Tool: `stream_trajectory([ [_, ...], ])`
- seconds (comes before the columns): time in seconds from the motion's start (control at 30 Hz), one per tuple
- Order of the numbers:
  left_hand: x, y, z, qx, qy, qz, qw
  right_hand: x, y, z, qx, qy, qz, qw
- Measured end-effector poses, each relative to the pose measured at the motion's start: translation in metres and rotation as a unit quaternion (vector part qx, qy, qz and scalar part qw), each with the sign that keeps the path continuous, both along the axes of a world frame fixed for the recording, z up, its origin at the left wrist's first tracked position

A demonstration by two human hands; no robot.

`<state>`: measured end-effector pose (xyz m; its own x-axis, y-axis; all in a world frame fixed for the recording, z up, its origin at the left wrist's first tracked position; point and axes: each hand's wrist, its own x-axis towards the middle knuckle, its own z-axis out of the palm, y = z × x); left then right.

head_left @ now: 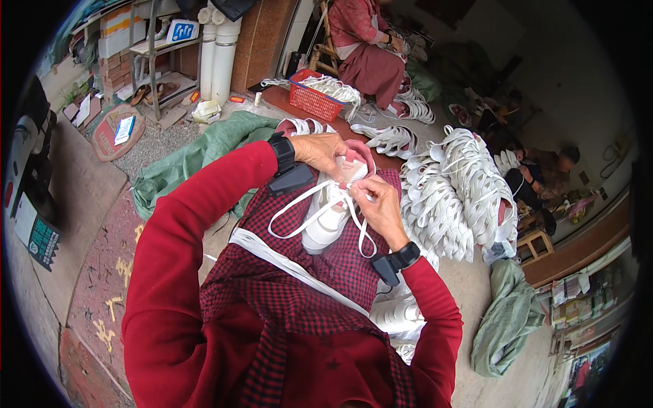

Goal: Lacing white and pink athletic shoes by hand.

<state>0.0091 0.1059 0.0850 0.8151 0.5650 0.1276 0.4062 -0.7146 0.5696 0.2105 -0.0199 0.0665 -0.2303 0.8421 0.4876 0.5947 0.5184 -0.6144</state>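
Note:
A white sneaker [320,234] with a pink lining lies on my lap, its toe toward me, over a red-and-black checked apron [272,285]. White shoelaces [299,228] run through its upper eyelets and hang in long loose loops on both sides. My left hand [320,151] grips the sneaker's upper by the tongue and collar, with some fingertips hidden behind the shoe. At the other side of the opening, my right hand [381,207] pinches the lace between thumb and fingers near the top eyelets. Black bands with small boxes sit on both wrists.
Piled white shoes [462,190] stand close on my right. A red basket [316,98] of white laces sits ahead, near a seated person [371,51]. Green sacks [197,160] lie at left and right. Another person [544,177] works in the dim room. A metal rack [153,64] stands far left.

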Motion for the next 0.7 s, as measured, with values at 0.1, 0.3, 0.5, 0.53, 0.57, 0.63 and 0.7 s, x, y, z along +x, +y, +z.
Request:
stream_trajectory([
  [0.1, 0.000, -0.003, -0.004, 0.037, -0.005, 0.035, 0.999, 0.006, 0.004, -0.001, -0.028, -0.013, 0.021, 0.999],
  [0.3, 0.002, -0.005, 0.007, 0.004, -0.007, -0.072, 0.997, -0.013, 0.008, -0.004, 0.036, -0.072, -0.052, 0.995],
  [0.5, 0.006, 0.007, -0.007, -0.078, -0.017, -0.090, 0.993, -0.004, 0.001, 0.004, 0.013, -0.098, -0.023, 0.995],
  [0.53, 0.006, 0.011, -0.010, -0.087, -0.024, -0.104, 0.991, -0.010, -0.001, 0.004, 0.020, -0.103, -0.043, 0.994],
  [0.57, 0.007, 0.014, -0.014, -0.088, -0.028, -0.101, 0.991, -0.013, -0.004, 0.003, 0.020, -0.107, -0.039, 0.993],
  [0.63, 0.007, 0.016, -0.013, -0.090, -0.023, -0.113, 0.989, -0.018, -0.006, 0.002, 0.011, -0.070, -0.077, 0.995],
  [0.7, 0.008, 0.013, -0.008, -0.089, -0.031, -0.112, 0.989, -0.017, -0.006, 0.004, 0.031, -0.085, -0.082, 0.992],
])
